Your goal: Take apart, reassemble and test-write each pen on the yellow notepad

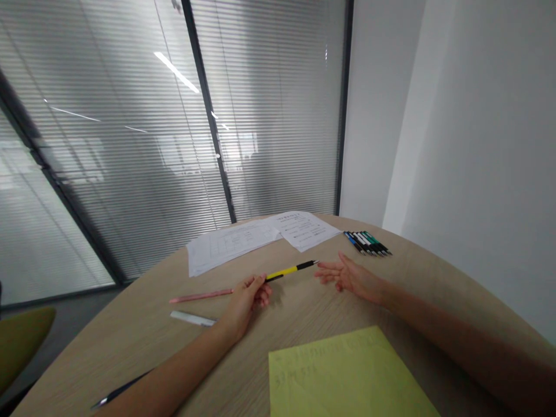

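The yellow pencil [291, 270] bars the gap between left hand [247, 298] and right hand [350, 276]. Papers [260, 240] and pens [368, 242] crowd the far bench [434, 278]; a pad [343, 376] covers the near middle. The right side lies bare.

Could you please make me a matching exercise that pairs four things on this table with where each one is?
Things:
1. yellow-and-black pencil
2. pink pencil
3. yellow sheet
4. row of pens

Places:
A. beyond the open right hand
B. between the forearms, nearest the camera
C. held in the left hand
D. flat on the table, left of the left hand

Pairs: 1-C, 2-D, 3-B, 4-A.
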